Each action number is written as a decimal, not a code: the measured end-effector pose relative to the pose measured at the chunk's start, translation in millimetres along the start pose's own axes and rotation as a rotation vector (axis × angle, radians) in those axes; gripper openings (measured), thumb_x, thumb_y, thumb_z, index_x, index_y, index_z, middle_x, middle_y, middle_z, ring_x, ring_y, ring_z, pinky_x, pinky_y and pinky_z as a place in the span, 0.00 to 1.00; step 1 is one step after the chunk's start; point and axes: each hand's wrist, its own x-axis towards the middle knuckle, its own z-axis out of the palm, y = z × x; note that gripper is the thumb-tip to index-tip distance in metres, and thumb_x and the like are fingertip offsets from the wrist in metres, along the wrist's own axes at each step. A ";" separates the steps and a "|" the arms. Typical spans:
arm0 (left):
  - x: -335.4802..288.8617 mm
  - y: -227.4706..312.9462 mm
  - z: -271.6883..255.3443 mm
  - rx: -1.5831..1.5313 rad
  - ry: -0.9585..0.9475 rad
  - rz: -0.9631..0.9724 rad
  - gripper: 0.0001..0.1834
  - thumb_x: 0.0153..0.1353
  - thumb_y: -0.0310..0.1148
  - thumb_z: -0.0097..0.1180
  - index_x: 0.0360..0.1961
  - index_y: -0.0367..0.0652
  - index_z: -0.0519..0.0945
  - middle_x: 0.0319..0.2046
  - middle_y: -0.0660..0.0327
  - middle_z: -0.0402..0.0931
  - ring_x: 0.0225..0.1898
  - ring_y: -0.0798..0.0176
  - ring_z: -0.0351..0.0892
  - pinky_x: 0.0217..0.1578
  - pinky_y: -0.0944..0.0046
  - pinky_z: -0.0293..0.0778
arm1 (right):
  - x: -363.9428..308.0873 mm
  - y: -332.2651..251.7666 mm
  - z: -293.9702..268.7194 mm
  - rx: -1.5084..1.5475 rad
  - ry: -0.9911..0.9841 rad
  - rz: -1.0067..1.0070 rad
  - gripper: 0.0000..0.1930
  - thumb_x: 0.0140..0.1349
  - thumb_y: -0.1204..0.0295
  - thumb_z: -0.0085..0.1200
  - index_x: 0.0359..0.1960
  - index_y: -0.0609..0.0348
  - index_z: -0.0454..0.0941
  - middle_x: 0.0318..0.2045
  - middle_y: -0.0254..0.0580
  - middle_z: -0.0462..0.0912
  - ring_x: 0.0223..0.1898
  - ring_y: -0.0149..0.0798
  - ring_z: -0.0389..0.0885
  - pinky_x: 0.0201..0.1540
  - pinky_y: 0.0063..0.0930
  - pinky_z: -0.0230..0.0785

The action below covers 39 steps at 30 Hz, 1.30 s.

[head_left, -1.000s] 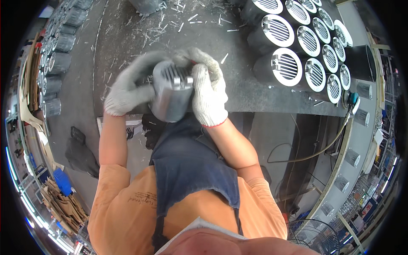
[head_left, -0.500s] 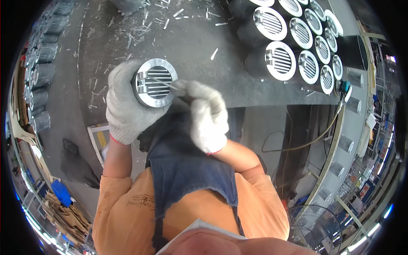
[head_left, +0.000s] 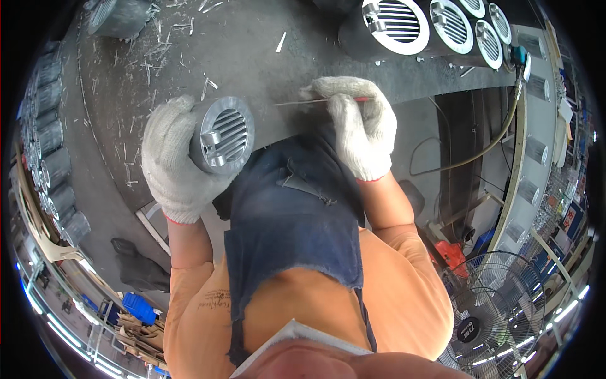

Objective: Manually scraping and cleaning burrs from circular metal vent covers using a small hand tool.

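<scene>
Both hands wear off-white knit gloves. My left hand [head_left: 165,155] is wrapped round the side of a round metal vent cap [head_left: 245,120] with a slatted face and a small bracket at one side of the slats. The slatted face is turned up and to the right. To the right, apart from the cap, my right hand [head_left: 369,136] pinches a thin metal rod tool [head_left: 291,103] with a red part near the fingers. Its bare end points left towards the cap; the rest of its grip is hidden by the glove.
More slatted vent caps [head_left: 394,28] stand in rows at the far right of the dark worktable [head_left: 284,69]. Metal slivers [head_left: 281,42] are scattered over it. A metal cylinder [head_left: 117,19] lies far left. A hose [head_left: 480,161] hangs at the right, above a fan [head_left: 470,328].
The rod tool has come away from the cap's bracket as my right hand moved right. My left hand has tilted the cap. The view has shifted over the table.
</scene>
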 end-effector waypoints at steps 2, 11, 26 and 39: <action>0.6 2.9 -0.6 0.029 -0.042 -0.012 0.45 0.36 0.40 0.90 0.59 0.42 0.84 0.60 0.46 0.86 0.61 0.38 0.86 0.64 0.42 0.80 | -5.6 -4.0 6.7 0.228 -0.113 -0.059 0.14 0.76 0.87 0.43 0.54 0.70 0.81 0.50 0.62 0.91 0.52 0.46 0.92 0.59 0.39 0.85; -5.0 0.3 7.2 0.089 -0.034 0.042 0.41 0.38 0.43 0.91 0.55 0.42 0.85 0.59 0.47 0.86 0.59 0.39 0.87 0.64 0.41 0.80 | 12.0 -0.5 20.7 -0.345 -0.229 -0.639 0.14 0.63 0.81 0.68 0.51 0.60 0.89 0.45 0.49 0.94 0.44 0.48 0.94 0.52 0.41 0.87; -0.8 4.5 7.6 0.042 0.034 0.015 0.36 0.37 0.40 0.89 0.50 0.40 0.89 0.57 0.48 0.87 0.59 0.40 0.87 0.62 0.43 0.82 | -11.2 -8.6 6.9 0.289 -0.105 -0.030 0.11 0.78 0.84 0.48 0.54 0.72 0.82 0.48 0.57 0.92 0.48 0.44 0.93 0.55 0.35 0.87; 1.8 11.0 7.7 0.177 -0.067 0.032 0.33 0.40 0.42 0.87 0.47 0.45 0.85 0.55 0.54 0.87 0.58 0.44 0.88 0.63 0.41 0.83 | 6.3 -8.6 12.8 -0.413 -0.205 -0.689 0.15 0.63 0.84 0.64 0.51 0.60 0.88 0.43 0.46 0.93 0.46 0.53 0.93 0.54 0.43 0.86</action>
